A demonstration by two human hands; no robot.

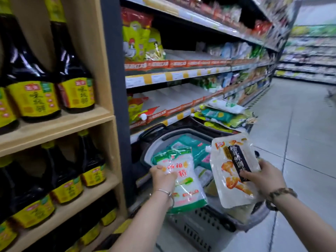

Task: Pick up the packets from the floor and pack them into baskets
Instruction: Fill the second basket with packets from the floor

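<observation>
Your left hand grips a green-and-white packet over the grey basket on the aisle floor, your right hand pinches a white pouch with a black label above its right side, more packets lying inside, dark bottles shelved left.

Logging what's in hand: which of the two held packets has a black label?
The white pouch in the right hand, printed with orange pictures; the packet in the left hand is green-topped and clear, with white granules.
</observation>
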